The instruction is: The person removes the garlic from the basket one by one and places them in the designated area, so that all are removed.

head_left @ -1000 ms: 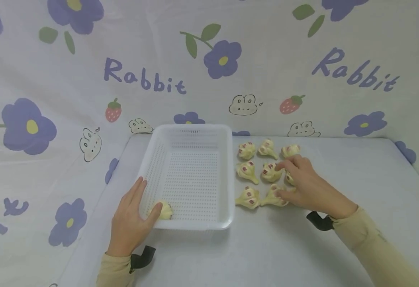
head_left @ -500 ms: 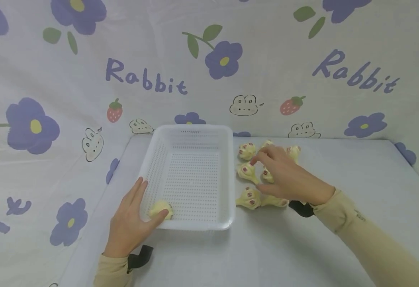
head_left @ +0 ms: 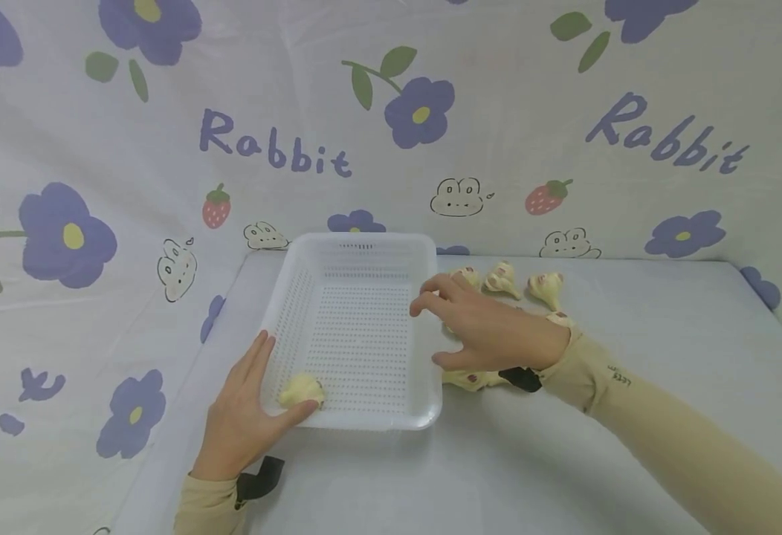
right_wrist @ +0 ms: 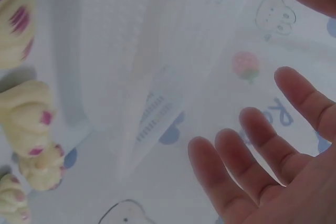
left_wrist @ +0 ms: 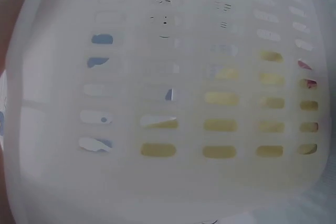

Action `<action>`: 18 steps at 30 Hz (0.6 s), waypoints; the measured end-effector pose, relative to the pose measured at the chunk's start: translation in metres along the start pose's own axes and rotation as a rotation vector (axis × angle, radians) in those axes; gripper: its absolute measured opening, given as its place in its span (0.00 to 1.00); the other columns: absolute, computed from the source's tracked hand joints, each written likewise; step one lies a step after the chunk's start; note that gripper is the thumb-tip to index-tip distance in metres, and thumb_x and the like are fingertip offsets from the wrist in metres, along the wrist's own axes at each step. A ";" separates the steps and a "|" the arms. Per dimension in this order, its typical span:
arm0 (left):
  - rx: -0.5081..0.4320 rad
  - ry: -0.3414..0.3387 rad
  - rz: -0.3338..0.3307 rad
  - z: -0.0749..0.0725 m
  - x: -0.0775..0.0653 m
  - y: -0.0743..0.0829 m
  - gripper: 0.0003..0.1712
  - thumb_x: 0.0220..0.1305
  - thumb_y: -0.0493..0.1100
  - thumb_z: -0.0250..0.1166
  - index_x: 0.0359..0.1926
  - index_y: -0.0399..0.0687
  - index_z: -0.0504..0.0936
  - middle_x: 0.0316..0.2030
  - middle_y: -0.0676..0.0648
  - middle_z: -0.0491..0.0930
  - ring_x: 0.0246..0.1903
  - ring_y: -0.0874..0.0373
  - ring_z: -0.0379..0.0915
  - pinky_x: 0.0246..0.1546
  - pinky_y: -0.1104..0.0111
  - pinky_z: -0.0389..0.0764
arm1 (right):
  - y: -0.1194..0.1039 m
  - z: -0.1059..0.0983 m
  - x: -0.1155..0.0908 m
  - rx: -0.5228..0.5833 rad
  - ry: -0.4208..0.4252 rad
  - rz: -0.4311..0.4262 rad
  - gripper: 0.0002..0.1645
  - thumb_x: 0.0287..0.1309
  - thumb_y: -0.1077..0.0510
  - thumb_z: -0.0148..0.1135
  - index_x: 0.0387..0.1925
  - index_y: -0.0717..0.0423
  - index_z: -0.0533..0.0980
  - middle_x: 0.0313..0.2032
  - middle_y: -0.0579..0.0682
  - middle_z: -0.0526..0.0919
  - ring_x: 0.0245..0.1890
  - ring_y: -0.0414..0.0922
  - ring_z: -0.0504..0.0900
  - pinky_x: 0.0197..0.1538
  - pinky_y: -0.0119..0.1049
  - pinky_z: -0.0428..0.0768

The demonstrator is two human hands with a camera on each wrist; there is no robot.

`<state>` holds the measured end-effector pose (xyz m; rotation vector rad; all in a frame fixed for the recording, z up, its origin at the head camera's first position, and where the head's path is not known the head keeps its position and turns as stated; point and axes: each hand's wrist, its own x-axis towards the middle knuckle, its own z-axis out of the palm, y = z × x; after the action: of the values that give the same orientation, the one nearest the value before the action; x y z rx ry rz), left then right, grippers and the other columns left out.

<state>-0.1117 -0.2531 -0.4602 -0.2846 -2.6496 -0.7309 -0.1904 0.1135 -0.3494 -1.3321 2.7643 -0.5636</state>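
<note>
My left hand (head_left: 244,412) rests at the near left corner of a white perforated plastic basket (head_left: 431,416). Its fingers lie straight along the left rim, the thumb across the front rim beside a garlic bulb (head_left: 300,390) lying in that corner. In the left wrist view the slotted basket wall (left_wrist: 121,182) fills most of the picture, yellow showing through it. My right hand (head_left: 481,323) hovers with fingers spread at the basket's right rim. The right wrist view shows that hand (right_wrist: 278,177) holding nothing, its fingers apart. It hides several bulbs beneath it in the head view.
Garlic bulbs with purple marks stand right of the basket, among them one at the back (head_left: 501,279) and one farther right (head_left: 546,288). Another bulb (head_left: 467,379) shows below my right hand. Behind the white table (head_left: 665,334) rises a flower-printed cloth (head_left: 511,134).
My right hand has moved left from over the garlic bulbs to the basket's right rim. The left thumb has lowered slightly, uncovering more of the bulb in the basket.
</note>
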 end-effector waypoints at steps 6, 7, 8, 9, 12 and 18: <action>-0.009 0.001 0.007 0.001 0.001 -0.001 0.67 0.45 0.67 0.80 0.80 0.43 0.61 0.80 0.43 0.61 0.75 0.39 0.62 0.63 0.37 0.74 | -0.010 0.004 0.022 -0.002 -0.096 -0.022 0.33 0.58 0.54 0.73 0.63 0.50 0.70 0.65 0.51 0.66 0.59 0.50 0.69 0.53 0.42 0.81; -0.009 0.001 0.009 0.002 0.001 -0.001 0.68 0.45 0.67 0.80 0.80 0.43 0.60 0.79 0.43 0.61 0.74 0.39 0.63 0.63 0.37 0.74 | -0.011 0.005 0.025 -0.004 -0.105 -0.026 0.34 0.58 0.54 0.73 0.64 0.50 0.69 0.66 0.51 0.66 0.59 0.49 0.69 0.52 0.41 0.81; -0.010 0.002 0.010 0.002 0.001 -0.001 0.68 0.45 0.67 0.81 0.80 0.43 0.60 0.79 0.43 0.61 0.74 0.39 0.63 0.63 0.37 0.74 | -0.013 0.006 0.028 -0.008 -0.117 -0.027 0.34 0.59 0.54 0.73 0.64 0.49 0.69 0.66 0.51 0.65 0.60 0.49 0.68 0.50 0.39 0.82; -0.009 0.001 0.011 0.002 0.001 -0.001 0.68 0.45 0.67 0.81 0.80 0.42 0.60 0.79 0.42 0.61 0.74 0.38 0.63 0.63 0.37 0.74 | -0.015 0.007 0.031 -0.008 -0.126 -0.030 0.34 0.59 0.53 0.73 0.64 0.49 0.69 0.67 0.51 0.64 0.61 0.49 0.68 0.48 0.38 0.83; -0.003 -0.004 0.010 0.002 0.002 0.000 0.68 0.46 0.67 0.80 0.80 0.41 0.60 0.79 0.42 0.61 0.74 0.38 0.63 0.63 0.37 0.74 | -0.022 0.010 0.042 -0.013 -0.157 -0.041 0.35 0.59 0.53 0.73 0.66 0.48 0.68 0.69 0.52 0.62 0.63 0.50 0.67 0.46 0.36 0.84; 0.002 0.000 0.003 0.000 0.002 0.000 0.68 0.45 0.66 0.81 0.80 0.41 0.61 0.79 0.41 0.62 0.74 0.38 0.64 0.63 0.37 0.75 | -0.033 0.017 0.061 -0.037 -0.217 -0.100 0.39 0.59 0.53 0.73 0.68 0.48 0.66 0.71 0.53 0.60 0.66 0.50 0.66 0.60 0.41 0.82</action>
<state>-0.1132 -0.2528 -0.4594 -0.2884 -2.6492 -0.7274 -0.2011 0.0433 -0.3465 -1.4500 2.5591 -0.3483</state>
